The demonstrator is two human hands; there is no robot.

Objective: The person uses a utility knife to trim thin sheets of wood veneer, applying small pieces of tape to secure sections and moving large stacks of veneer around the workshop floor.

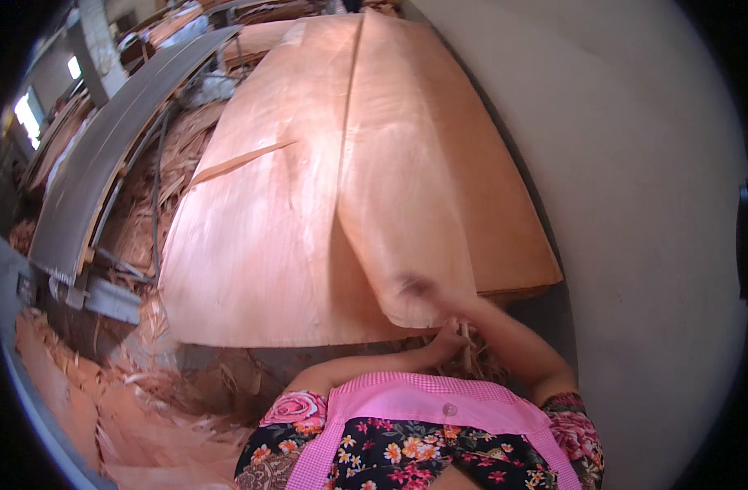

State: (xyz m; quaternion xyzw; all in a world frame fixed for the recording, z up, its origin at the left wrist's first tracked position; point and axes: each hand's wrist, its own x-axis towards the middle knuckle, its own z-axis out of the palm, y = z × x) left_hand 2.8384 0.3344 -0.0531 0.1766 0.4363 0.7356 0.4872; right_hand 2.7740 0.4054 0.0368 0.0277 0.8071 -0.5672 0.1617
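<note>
The broad wood veneer, pale and pinkish, lies spread in the middle of the scene, its near edge close to the person. It looks thin and light for its area, limp enough to ripple and curl yet likely brittle along the grain, so it should split more readily than it stretches; its smooth face may slide over the layer below. The best hold seems a flat grip on the near edge, fingers below and thumb above, away from the tear. Two upper sections can be counted side by side, a left section (243,253) and a right section (398,180), with one lengthwise gap between them; one pointed tear (243,163) crosses the left section, and an orange-toned layer (500,204) shows at right, the number of layers beneath being uncountable. Of two hands, the left hand (447,340) is bent narrow at the near edge beside one slim pale piece (466,345), whether gripping it I cannot tell; the right hand (418,287) is blurred over the right section's near end, its finger spread unclear. One long dark panel (137,131) stands left, with scraps (170,408), too many to count, near left.
</note>
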